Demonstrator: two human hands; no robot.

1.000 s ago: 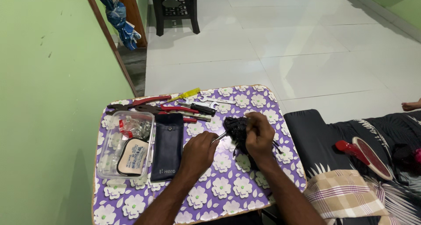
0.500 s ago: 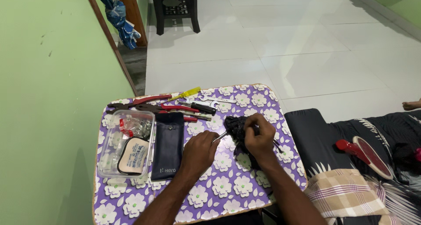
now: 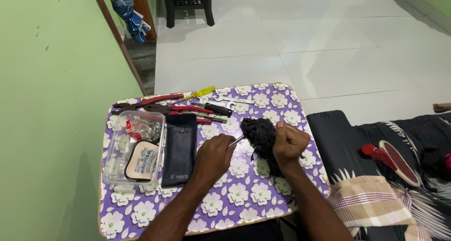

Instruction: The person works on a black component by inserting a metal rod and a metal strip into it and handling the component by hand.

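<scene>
Gripping a dark, crumpled bundle of black cloth (image 3: 260, 134), the right hand (image 3: 290, 143) is clenched in a fist around its right side; bundle rests on the small table with a purple, white-flowered cover (image 3: 244, 194), right of centre; left hand (image 3: 215, 155) closed around a thin silver metal tool (image 3: 237, 140) — tip pointing up-right and touching the bundle's left edge.

Left of the left hand: a flat dark-blue fabric pouch (image 3: 180, 149) lying lengthwise; just beside it a clear plastic box (image 3: 136, 147) holding small metal parts and an oval white-faced pad; box and pouch near touching, cannot tell if they do.

Far edge of table: red-handled pliers (image 3: 159, 101), a yellow-handled screwdriver (image 3: 199, 94), a black-handled screwdriver (image 3: 217, 110), a silver spanner (image 3: 232, 100) — laid close together, some overlapping.

Right of table: dark patterned bedding with a checked cloth (image 3: 371, 205); a red slipper (image 3: 392, 156) on it.
</scene>
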